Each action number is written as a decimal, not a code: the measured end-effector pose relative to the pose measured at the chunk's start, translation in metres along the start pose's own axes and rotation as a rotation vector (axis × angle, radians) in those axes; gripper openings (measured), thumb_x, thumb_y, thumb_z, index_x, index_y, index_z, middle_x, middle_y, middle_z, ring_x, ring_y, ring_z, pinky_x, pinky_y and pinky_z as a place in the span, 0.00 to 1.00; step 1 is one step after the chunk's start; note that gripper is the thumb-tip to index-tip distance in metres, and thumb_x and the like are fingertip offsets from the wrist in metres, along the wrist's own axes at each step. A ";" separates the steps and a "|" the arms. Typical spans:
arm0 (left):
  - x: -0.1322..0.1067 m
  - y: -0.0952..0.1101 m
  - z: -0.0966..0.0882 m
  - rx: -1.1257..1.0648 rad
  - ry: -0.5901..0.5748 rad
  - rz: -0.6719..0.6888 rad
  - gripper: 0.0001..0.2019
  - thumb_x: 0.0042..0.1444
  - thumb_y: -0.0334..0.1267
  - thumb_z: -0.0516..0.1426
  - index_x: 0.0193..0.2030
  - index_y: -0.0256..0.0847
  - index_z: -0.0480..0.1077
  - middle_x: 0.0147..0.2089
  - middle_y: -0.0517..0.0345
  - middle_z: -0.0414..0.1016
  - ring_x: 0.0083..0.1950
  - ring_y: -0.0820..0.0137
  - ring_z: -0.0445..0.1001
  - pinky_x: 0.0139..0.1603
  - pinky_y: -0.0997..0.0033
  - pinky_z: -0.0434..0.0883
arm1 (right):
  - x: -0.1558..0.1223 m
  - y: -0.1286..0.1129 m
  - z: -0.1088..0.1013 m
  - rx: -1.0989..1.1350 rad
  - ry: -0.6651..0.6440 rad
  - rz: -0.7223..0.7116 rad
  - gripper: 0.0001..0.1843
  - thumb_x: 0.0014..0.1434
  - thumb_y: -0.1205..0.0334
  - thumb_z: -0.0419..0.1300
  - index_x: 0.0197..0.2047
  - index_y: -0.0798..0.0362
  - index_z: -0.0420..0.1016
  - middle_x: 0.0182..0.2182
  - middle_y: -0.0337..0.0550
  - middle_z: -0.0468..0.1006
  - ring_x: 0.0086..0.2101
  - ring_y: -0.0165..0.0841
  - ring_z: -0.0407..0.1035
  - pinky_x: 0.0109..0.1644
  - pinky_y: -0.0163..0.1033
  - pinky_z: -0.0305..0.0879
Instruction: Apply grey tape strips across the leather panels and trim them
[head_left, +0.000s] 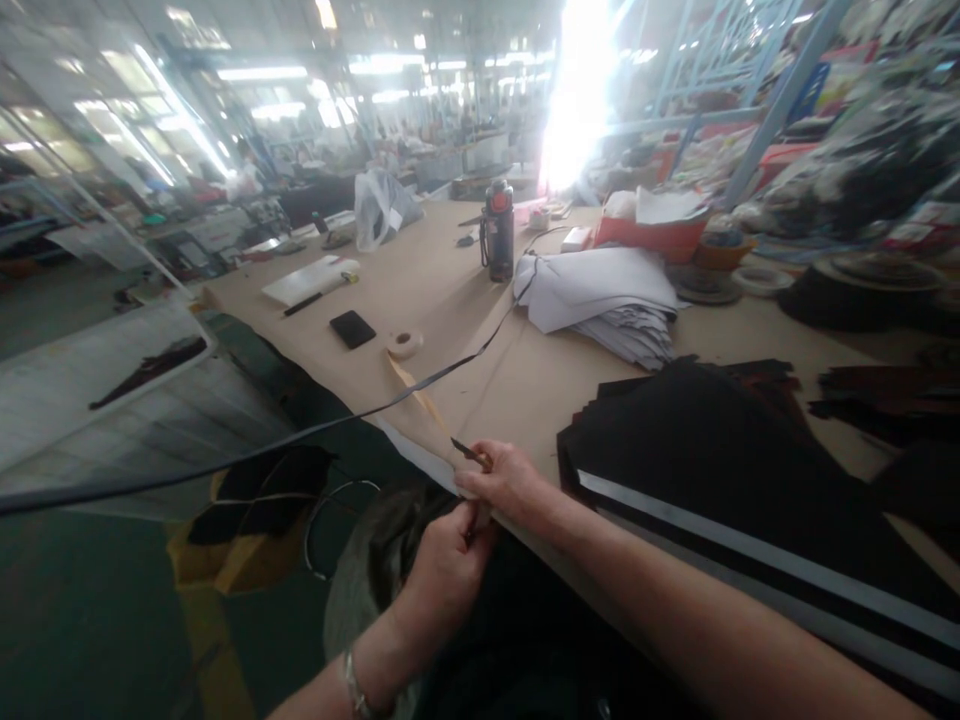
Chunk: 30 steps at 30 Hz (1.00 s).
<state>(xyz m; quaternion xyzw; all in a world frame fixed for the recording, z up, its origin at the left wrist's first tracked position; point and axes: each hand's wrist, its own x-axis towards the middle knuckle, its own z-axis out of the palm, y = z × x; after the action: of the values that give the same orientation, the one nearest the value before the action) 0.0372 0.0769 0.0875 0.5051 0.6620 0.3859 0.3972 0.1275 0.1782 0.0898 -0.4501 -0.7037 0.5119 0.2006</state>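
My right hand (pixel 504 480) is closed at the near edge of the brown paper-covered table (pixel 450 290), pinching the end of a thin black strip (pixel 420 385) with a dark tip showing past the fingers. The strip runs off to the far left and also back towards the pile of white fabric (pixel 600 300). My left hand (pixel 444 570), with a bracelet on the wrist, is closed just below it, fingers curled against the table edge and the same strip end. A stack of black fabric pieces (pixel 712 450) with a pale band lies right beside my right forearm.
On the table stand a black bottle (pixel 499 230), a tape roll (pixel 405 344), a black phone (pixel 352 328), a white board with a pen (pixel 307 282), a plastic bag (pixel 382 205) and a red box (pixel 652 235). A yellow bin with dark scraps (pixel 247 520) sits on the floor.
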 end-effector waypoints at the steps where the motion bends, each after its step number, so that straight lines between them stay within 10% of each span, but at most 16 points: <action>1: -0.009 0.001 0.004 0.013 -0.026 0.006 0.08 0.50 0.34 0.55 0.35 0.40 0.74 0.31 0.56 0.76 0.36 0.64 0.73 0.38 0.70 0.66 | -0.001 0.002 0.000 -0.048 -0.002 -0.002 0.12 0.48 0.62 0.63 0.37 0.55 0.75 0.22 0.35 0.70 0.25 0.28 0.63 0.28 0.32 0.55; 7: -0.033 0.003 0.014 -0.063 -0.081 0.000 0.04 0.45 0.37 0.62 0.24 0.41 0.74 0.25 0.58 0.72 0.29 0.69 0.68 0.32 0.73 0.62 | -0.014 0.008 -0.019 -0.079 -0.121 0.083 0.06 0.48 0.71 0.56 0.21 0.55 0.69 0.15 0.32 0.63 0.20 0.25 0.57 0.23 0.31 0.49; 14: 0.013 0.004 0.005 -0.506 0.068 -0.256 0.20 0.44 0.52 0.63 0.35 0.38 0.70 0.26 0.60 0.72 0.18 0.79 0.61 0.18 0.80 0.57 | -0.047 0.015 -0.038 0.455 -0.284 0.250 0.03 0.43 0.70 0.57 0.23 0.57 0.72 0.14 0.31 0.67 0.12 0.20 0.46 0.15 0.31 0.40; 23: 0.027 0.034 0.005 -0.782 0.173 -0.416 0.06 0.49 0.27 0.60 0.25 0.36 0.66 0.22 0.62 0.71 0.21 0.75 0.71 0.17 0.82 0.63 | -0.105 0.027 -0.108 0.187 -0.389 0.185 0.10 0.44 0.68 0.56 0.26 0.58 0.78 0.21 0.36 0.73 0.22 0.25 0.61 0.26 0.30 0.53; 30: 0.022 0.033 -0.019 -0.612 0.301 -0.528 0.15 0.57 0.18 0.47 0.25 0.35 0.67 0.21 0.62 0.73 0.21 0.76 0.71 0.21 0.81 0.70 | -0.146 0.042 -0.169 -0.021 -0.504 0.252 0.11 0.44 0.67 0.56 0.28 0.59 0.79 0.16 0.30 0.64 0.18 0.22 0.49 0.21 0.32 0.43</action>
<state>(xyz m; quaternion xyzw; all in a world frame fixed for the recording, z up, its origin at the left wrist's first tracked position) 0.0282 0.1024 0.1221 0.1156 0.6742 0.5187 0.5129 0.3457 0.1503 0.1451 -0.3945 -0.6750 0.6215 -0.0507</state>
